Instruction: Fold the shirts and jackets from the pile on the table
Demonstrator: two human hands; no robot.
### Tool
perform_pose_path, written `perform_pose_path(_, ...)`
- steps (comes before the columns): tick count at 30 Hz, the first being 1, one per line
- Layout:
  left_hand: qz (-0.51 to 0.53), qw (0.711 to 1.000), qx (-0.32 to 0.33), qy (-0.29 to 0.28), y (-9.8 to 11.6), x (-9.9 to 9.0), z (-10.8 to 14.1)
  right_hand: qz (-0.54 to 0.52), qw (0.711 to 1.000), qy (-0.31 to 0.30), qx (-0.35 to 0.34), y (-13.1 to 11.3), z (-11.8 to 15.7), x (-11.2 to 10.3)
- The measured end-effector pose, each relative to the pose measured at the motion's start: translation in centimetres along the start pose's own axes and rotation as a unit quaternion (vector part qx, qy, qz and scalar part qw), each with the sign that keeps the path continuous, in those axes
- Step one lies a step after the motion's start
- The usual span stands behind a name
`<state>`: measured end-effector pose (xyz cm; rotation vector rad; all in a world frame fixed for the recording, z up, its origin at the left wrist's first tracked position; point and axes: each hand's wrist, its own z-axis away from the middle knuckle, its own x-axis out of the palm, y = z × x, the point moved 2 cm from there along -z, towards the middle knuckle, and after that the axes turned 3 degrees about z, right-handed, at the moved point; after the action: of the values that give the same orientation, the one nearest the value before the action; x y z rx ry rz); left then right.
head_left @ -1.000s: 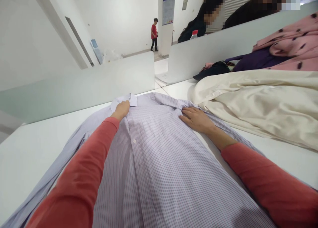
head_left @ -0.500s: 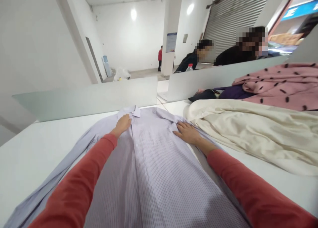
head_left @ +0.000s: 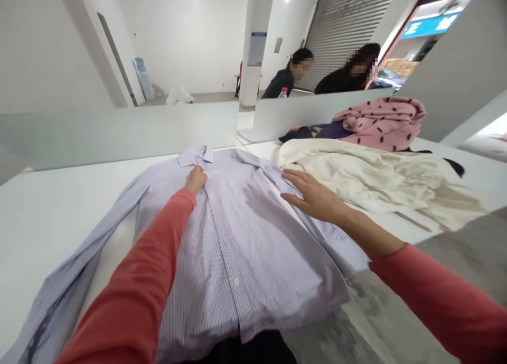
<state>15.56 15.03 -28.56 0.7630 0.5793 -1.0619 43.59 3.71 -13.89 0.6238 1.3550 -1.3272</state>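
A lilac striped button-up shirt (head_left: 253, 248) lies front up on the white table, its collar (head_left: 196, 156) at the far end and its hem hanging over the near edge. Just below the collar, my left hand (head_left: 197, 179) is closed on the shirt's front placket. My right hand (head_left: 315, 195) hovers over the shirt's sleeve on the right, fingers stretched out and apart, casting a shadow on the cloth. The left sleeve trails along the table toward the lower left.
A cream cloth (head_left: 376, 179) lies right of the shirt, with a pink spotted garment (head_left: 384, 121) behind it. Frosted dividers (head_left: 134, 134) line the table's back edge. Two people (head_left: 289, 76) in dark clothes are beyond the divider, near a red-capped bottle (head_left: 283, 92).
My right hand has lifted off the shirt and is now above it. My left hand keeps its grip near the collar. The view has shifted, bringing the shirt's hem into sight.
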Motion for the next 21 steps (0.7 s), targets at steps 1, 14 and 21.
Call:
perform_pose_path(1, 0.0, 1.0, 0.009, 0.004, -0.1, -0.1, 0.3, -0.011, 1.0, -0.006, 0.003, -0.7, 1.4, -0.8)
perform_pose_path(14, 0.018, 0.979, 0.197, -0.048, -5.8, -8.9, 19.4, -0.277, 0.949, -0.014, 0.15, -9.6, 19.9, 1.6)
perform_pose_path(21, -0.137, 0.952, 0.256, -0.095, -13.7, -7.3, 29.1, -0.249, 0.962, 0.059, 0.093, -12.8, 19.2, 3.0)
